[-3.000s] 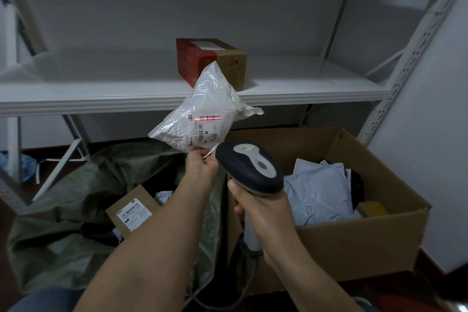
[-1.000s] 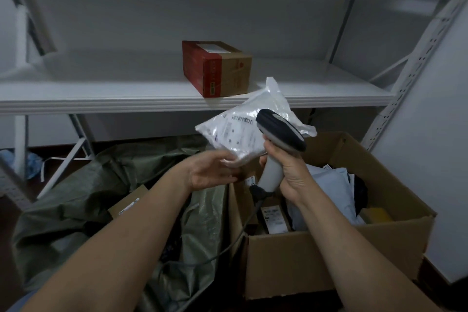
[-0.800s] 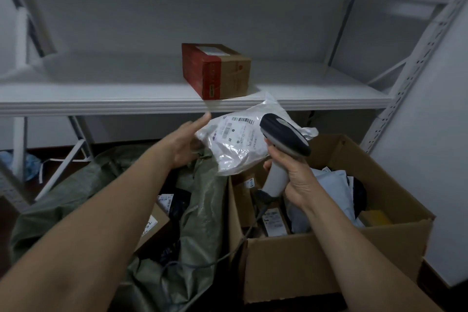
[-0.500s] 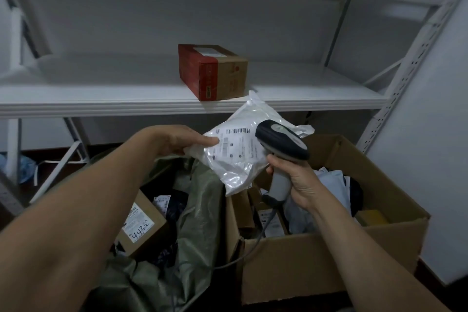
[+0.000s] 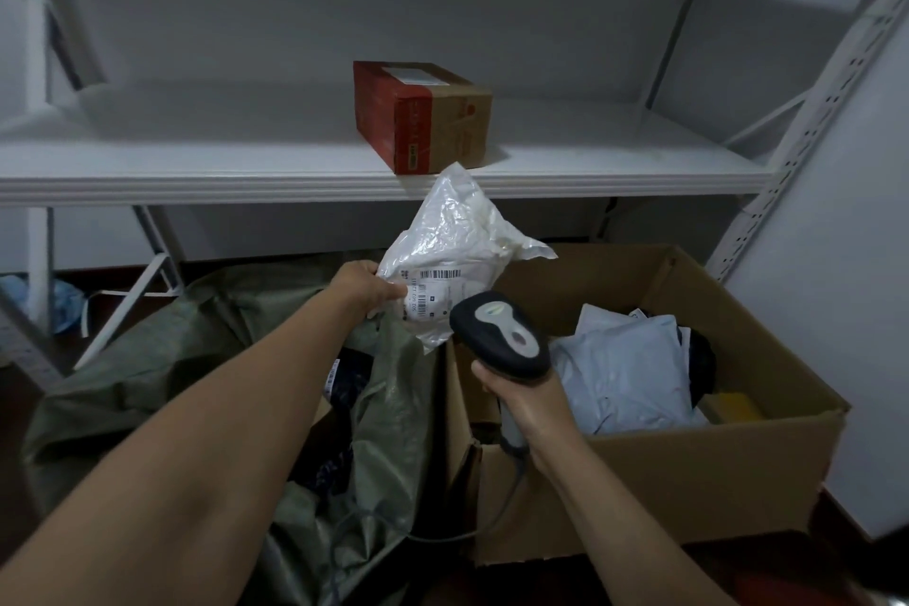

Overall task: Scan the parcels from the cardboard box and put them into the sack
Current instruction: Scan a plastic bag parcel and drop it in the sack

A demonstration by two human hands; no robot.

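Two hands busy: left hand (image 5: 365,286) pinches white plastic parcel (image 5: 450,261) above green sack (image 5: 162,349); right hand (image 5: 524,401) clamps barcode scanner (image 5: 499,335) over cardboard box (image 5: 688,472).

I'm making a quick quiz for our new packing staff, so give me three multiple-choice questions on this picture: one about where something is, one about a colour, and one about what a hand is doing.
1. What colour is the sack? A red; B green; C blue.
2. The left hand is: A open and empty; B curled, holding nothing; C gripping the white parcel.
3. The red and brown box stands: A on the white shelf; B on the floor; C inside the sack.

Answers:
1 B, its crumpled fabric is olive green.
2 C, thumb and fingers clamp the parcel's lower left corner.
3 A, it sits on the shelf, above the parcel.
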